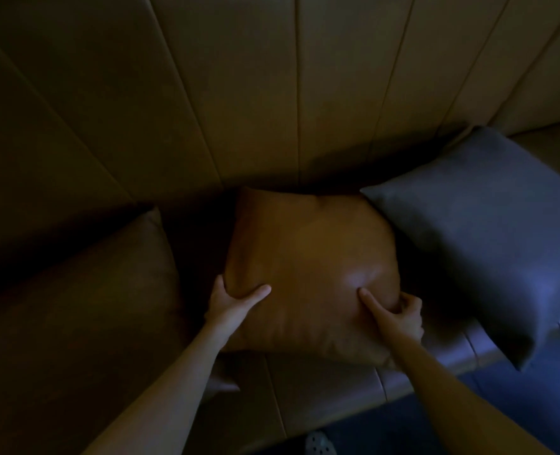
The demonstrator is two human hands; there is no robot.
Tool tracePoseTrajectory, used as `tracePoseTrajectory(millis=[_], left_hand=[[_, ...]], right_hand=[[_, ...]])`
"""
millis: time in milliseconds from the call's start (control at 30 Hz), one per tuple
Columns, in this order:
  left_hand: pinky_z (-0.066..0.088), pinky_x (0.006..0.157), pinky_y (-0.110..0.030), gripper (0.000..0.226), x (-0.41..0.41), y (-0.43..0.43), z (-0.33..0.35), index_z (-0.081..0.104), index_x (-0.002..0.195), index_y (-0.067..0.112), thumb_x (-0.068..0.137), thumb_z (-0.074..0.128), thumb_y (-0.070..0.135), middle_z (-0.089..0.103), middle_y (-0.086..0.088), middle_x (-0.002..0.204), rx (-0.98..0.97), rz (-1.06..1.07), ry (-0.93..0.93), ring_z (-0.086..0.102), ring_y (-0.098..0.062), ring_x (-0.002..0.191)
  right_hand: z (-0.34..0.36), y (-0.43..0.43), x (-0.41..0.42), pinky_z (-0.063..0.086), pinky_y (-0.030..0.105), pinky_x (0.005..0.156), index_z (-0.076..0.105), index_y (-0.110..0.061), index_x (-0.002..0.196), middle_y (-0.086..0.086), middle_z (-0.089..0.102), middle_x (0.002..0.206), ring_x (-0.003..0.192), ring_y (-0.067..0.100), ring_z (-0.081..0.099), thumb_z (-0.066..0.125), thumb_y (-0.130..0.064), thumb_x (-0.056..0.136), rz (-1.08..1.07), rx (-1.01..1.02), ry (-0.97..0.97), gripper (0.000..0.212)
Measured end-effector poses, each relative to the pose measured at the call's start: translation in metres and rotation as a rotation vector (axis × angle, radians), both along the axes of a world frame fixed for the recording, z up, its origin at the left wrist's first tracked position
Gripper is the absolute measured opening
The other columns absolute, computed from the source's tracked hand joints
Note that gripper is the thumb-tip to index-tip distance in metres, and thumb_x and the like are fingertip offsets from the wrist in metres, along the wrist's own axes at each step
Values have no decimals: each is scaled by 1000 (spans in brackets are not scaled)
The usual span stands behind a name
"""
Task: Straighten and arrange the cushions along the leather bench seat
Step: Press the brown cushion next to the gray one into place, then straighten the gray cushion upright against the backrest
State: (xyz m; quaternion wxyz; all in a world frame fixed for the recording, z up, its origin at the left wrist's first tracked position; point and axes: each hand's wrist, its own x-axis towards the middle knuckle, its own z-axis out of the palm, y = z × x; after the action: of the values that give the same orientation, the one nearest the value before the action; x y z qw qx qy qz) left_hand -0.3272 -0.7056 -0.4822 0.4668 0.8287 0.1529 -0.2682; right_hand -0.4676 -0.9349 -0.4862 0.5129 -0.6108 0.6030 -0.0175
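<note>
Both arms reach forward and down into a dim scene, and both are on the tan cushion (pixel 308 270) in the middle of the bench seat (pixel 324 392). The left hand (pixel 229 303) clamps the cushion's lower left side: thumb laid across the front face, pointing right, the other fingers wrapped round the edge and out of sight behind it. The leather dimples under that thumb. The left forearm comes up from the bottom left, bare, wrist fairly straight.

Over on the other side, the right hand (pixel 400 318) grips the lower right edge. Its thumb presses into the front, pointing up and left, with a shiny dent in the leather just above the tip. The other fingers curl over the cushion's right edge. The right forearm runs in from the bottom right corner.

The tan cushion stands leaning back, its top edge near the panelled backrest (pixel 272 93), its bottom corner resting on the seat. A blue-grey cushion (pixel 488 238) sits just beside it on the right, its near corner overlapping the tan one's upper right corner. A darker brown cushion (pixel 85 290) lies to the left, a shadowed gap between it and the tan one. A shoe (pixel 318 443) peeks in at the bottom edge.
</note>
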Motion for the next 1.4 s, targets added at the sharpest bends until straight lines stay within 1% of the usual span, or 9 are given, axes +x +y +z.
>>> tracePoseTrajectory(millis=[67, 133, 333, 433, 567, 700, 1000, 1133, 1400], left_hand=[[31, 111, -56, 124, 4, 0, -1, 17, 152, 27, 53, 86, 53, 32, -6, 154, -9, -11, 10, 32, -36, 140], [31, 111, -56, 125, 7, -1, -1, 21, 151, 27, 49, 87, 53, 34, -5, 153, -12, -6, 8, 34, -35, 139], [31, 111, -55, 124, 0, 2, -1, 21, 152, 28, 50, 88, 51, 31, -4, 155, 48, 25, -26, 29, -35, 141], [29, 112, -55, 128, -1, 11, -3, 21, 152, 28, 47, 86, 58, 31, -5, 155, 34, -8, -3, 29, -34, 141], [33, 109, -57, 154, 2, 15, -9, 13, 152, 35, 18, 71, 85, 30, -5, 154, 29, -92, 78, 32, -36, 139], [28, 112, -58, 157, 6, 11, -11, 6, 151, 40, 15, 68, 88, 25, -3, 157, 79, -117, 103, 27, -35, 142], [6, 117, -58, 118, 5, -37, 39, 1, 153, 39, 64, 76, 61, 4, -2, 163, 183, -95, -136, 7, -34, 149], [16, 115, -60, 111, 2, -86, 62, 2, 152, 41, 68, 71, 63, 4, 1, 163, 138, -150, -230, 9, -31, 149], [31, 112, -51, 108, -26, -175, 88, 3, 151, 45, 71, 75, 52, -2, -1, 164, -159, -313, -70, 14, -32, 148]], right_hand=[[2, -5, 1, 38, 57, 107, 28, -27, 145, 12, 42, 147, 131, 38, 44, 85, -62, 46, 6, 61, -59, 119], [5, -8, 5, 39, 55, 107, 21, -26, 151, 13, 38, 151, 133, 38, 43, 85, -54, 56, 40, 99, -87, 117], [12, -4, 2, 41, 53, 105, 29, -27, 149, 13, 43, 147, 129, 38, 46, 86, -46, 61, 52, 85, -76, 107], [4, 5, -2, 41, 57, 104, 26, -32, 148, 12, 42, 147, 128, 39, 46, 86, -50, 58, 44, 99, -72, 110], [-4, 7, 1, 41, 59, 104, 22, -37, 148, 15, 41, 147, 128, 42, 45, 84, -60, 52, 58, 83, -31, 116], [-6, -1, 2, 39, 62, 104, 15, -41, 148, 17, 35, 150, 130, 45, 42, 81, -69, 45, 96, 107, 29, 125], [40, -42, 32, 36, 58, 109, 17, -28, 153, 13, 26, 158, 142, 39, 30, 78, -56, 66, 153, -86, -71, 109], [69, -62, 44, 35, 50, 110, 19, -21, 153, 14, 28, 157, 142, 36, 32, 74, -50, 76, 137, -146, -144, 99], [90, -140, 35, 37, 53, 110, 24, -22, 152, 14, 34, 154, 139, 37, 36, 71, -59, 73, -4, -191, -138, 99]])
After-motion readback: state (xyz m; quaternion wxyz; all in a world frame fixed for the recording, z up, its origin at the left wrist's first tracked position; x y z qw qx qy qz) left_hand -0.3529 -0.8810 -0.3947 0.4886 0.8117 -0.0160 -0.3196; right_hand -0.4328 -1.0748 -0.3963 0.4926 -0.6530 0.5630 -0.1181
